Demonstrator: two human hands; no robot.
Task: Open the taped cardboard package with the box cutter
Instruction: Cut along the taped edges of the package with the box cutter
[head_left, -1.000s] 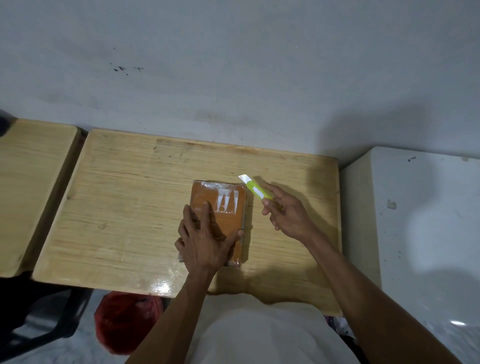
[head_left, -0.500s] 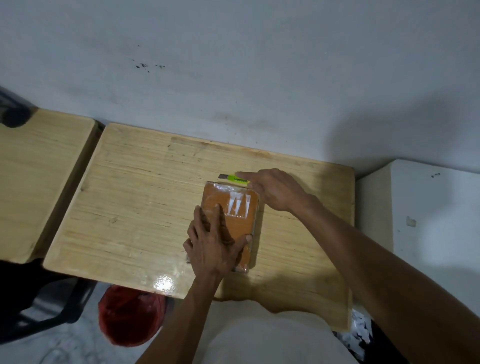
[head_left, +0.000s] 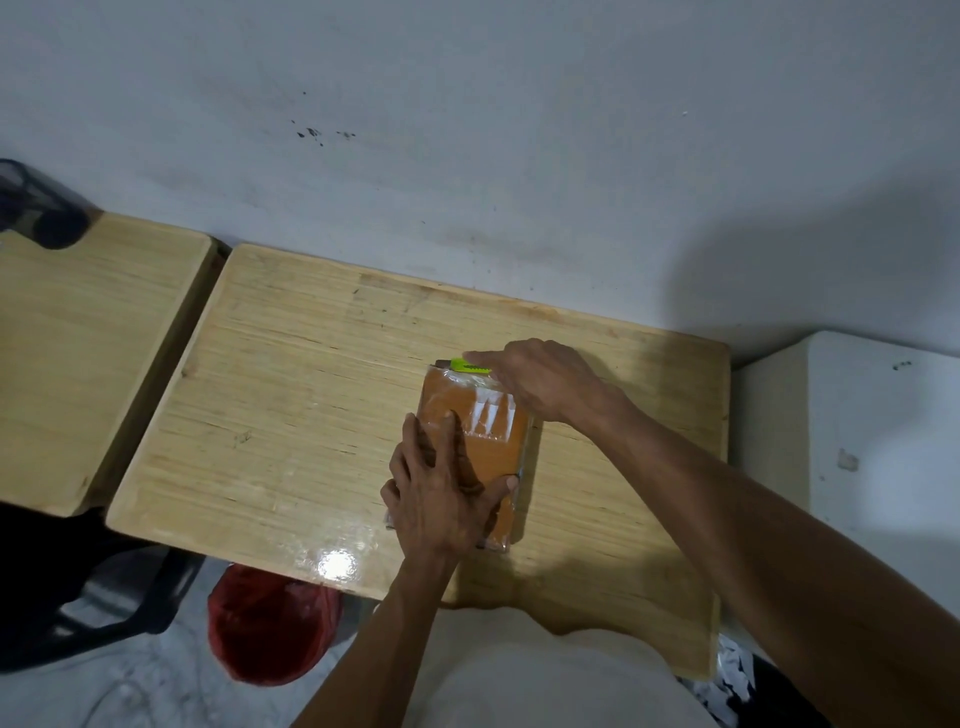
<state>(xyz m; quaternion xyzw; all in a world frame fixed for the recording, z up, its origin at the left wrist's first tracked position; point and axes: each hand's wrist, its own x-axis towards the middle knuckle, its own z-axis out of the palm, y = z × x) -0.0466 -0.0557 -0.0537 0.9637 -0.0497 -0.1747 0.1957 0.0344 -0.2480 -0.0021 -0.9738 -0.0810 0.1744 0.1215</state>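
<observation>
Two wooden desks are seen side by side against the wall; the main desk (head_left: 291, 405) carries the work, the second desk (head_left: 88, 338) to the left is bare apart from a dark object at its far corner. One white cabinet (head_left: 878, 441) stands just right of the main desk. One red bag (head_left: 270, 623) lies on the floor below the desk's near edge. One taped cardboard package (head_left: 488, 447) is laid flat near the middle of the main desk, long side running away from the person, glossy tape wrapped over it. The left hand (head_left: 441, 499) is pressed flat on the near half of the package, fingers spread wide, thumb hooked over the right edge, judged to be pinning it so it does not slide under the blade. The right hand (head_left: 545, 382) is closed around one box cutter (head_left: 470, 366), green body laid along the far edge of the package, tip pointing left toward the far left corner; blade contact with the tape cannot be told. The cutter is judged placed there to slit the tape along the far seam, away from the holding hand. The package is not yet opened.
</observation>
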